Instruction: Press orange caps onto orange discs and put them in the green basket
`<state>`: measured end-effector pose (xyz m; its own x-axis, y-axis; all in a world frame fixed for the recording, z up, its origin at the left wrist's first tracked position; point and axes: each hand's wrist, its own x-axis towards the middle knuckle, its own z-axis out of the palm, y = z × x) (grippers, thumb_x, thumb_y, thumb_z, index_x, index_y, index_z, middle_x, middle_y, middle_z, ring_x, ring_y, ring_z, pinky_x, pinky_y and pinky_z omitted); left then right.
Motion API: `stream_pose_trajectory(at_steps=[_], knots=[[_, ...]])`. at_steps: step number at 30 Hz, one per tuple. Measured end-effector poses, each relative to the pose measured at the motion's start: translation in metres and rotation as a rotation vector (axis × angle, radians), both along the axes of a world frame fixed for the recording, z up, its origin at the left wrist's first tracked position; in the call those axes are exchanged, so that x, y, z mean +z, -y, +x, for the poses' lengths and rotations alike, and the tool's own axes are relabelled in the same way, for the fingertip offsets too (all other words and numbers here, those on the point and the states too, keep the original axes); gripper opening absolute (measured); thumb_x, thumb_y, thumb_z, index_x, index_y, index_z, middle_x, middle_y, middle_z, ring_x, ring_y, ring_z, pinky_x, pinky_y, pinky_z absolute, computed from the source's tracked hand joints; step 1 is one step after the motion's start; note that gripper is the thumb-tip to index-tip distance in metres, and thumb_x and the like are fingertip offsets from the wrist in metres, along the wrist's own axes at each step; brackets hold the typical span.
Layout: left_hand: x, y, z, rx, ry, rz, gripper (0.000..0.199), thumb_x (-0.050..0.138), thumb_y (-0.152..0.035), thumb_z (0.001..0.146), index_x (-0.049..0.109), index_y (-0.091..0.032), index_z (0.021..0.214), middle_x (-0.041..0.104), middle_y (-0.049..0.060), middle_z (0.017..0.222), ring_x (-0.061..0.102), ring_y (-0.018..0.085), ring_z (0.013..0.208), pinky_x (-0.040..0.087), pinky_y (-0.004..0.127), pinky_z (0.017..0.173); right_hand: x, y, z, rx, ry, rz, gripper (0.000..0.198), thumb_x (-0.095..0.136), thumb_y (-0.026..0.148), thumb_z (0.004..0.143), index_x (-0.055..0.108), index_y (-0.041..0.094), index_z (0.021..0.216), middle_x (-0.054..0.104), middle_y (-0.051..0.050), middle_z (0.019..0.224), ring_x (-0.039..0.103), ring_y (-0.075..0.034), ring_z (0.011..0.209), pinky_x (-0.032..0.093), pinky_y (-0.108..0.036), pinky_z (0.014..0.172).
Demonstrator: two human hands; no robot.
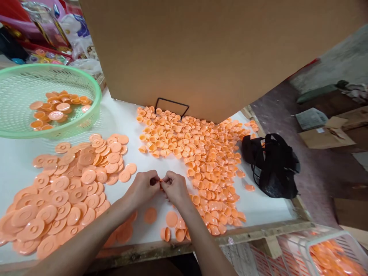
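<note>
My left hand (146,186) and my right hand (174,188) meet fingertip to fingertip above the white tabletop. Both are closed in a pinch on a small orange plastic piece (161,183), mostly hidden by the fingers, so its shape cannot be made out. To the left spreads a heap of flat orange toy saucers (60,199). A large pile of little orange toy cups (201,153) covers the table to the right and beyond my hands. Under my forearms lie a loose saucer (150,215) and a few cups (165,233).
A green mesh basket (97,96) with assembled-looking orange pieces stands at back left. A tall cardboard box (201,57) blocks the far side. A black bag (276,165) sits at the right edge. Below right is a crate (309,249) of orange parts; cartons (324,138) lie on the floor.
</note>
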<state>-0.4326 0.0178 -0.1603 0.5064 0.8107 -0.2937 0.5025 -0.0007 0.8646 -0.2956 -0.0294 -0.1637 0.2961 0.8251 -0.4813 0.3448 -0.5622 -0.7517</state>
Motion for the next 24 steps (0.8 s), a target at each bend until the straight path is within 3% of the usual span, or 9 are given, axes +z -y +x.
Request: stream_pose_trajectory(at_steps=[5,8,13,18,21,24], knots=[[0.002,-0.002,0.004,0.060,0.058,-0.302,0.008,0.053,-0.022,0.072,0.058,-0.016,0.069,0.058,-0.003,0.048,0.054,0.011,0.039,0.039,0.018,0.038,-0.001,-0.006,-0.002,0.149,0.262,0.124,0.018,0.052,0.007,0.065,0.047,0.021,0.054,0.052,0.004,0.050,0.052,-0.013,0.051,0.034,-0.021,0.048],[0.000,-0.001,0.002,0.093,0.132,-0.403,0.011,0.058,-0.026,0.072,0.058,-0.016,0.071,0.059,-0.002,0.049,0.058,0.013,0.041,0.046,0.020,0.038,-0.001,-0.007,-0.005,0.183,0.383,0.132,0.019,0.052,0.006,0.063,0.046,0.021,0.054,0.054,0.003,0.054,0.052,-0.014,0.055,0.033,-0.023,0.051],[-0.003,0.004,-0.003,0.095,0.094,-0.278,0.016,0.057,-0.030,0.075,0.063,-0.015,0.076,0.062,0.000,0.056,0.061,0.014,0.046,0.046,0.020,0.040,-0.002,0.001,-0.001,0.129,0.238,0.172,0.017,0.053,0.008,0.069,0.052,0.022,0.059,0.058,0.003,0.057,0.056,-0.015,0.058,0.038,-0.022,0.053],[-0.004,0.008,-0.003,0.111,0.045,-0.130,0.022,0.057,-0.029,0.077,0.065,-0.016,0.093,0.065,0.002,0.068,0.063,0.015,0.055,0.048,0.022,0.046,-0.004,0.009,0.003,0.106,0.083,0.186,0.013,0.053,0.015,0.076,0.061,0.023,0.071,0.060,0.003,0.058,0.059,-0.015,0.056,0.044,-0.022,0.052],[-0.004,0.009,-0.005,0.100,-0.033,0.011,0.018,0.057,-0.027,0.077,0.068,-0.016,0.085,0.066,0.005,0.074,0.064,0.016,0.063,0.049,0.024,0.053,-0.002,0.010,0.003,0.060,0.076,0.146,0.008,0.055,0.017,0.074,0.059,0.023,0.070,0.058,0.004,0.055,0.057,-0.014,0.050,0.044,-0.022,0.047],[-0.007,0.007,-0.008,0.091,0.011,-0.049,0.021,0.052,-0.027,0.081,0.070,-0.017,0.083,0.065,0.004,0.069,0.064,0.016,0.060,0.049,0.024,0.054,0.001,0.005,0.002,-0.001,0.016,0.044,0.008,0.056,0.019,0.073,0.052,0.022,0.066,0.052,0.007,0.048,0.052,-0.012,0.040,0.040,-0.020,0.038]])
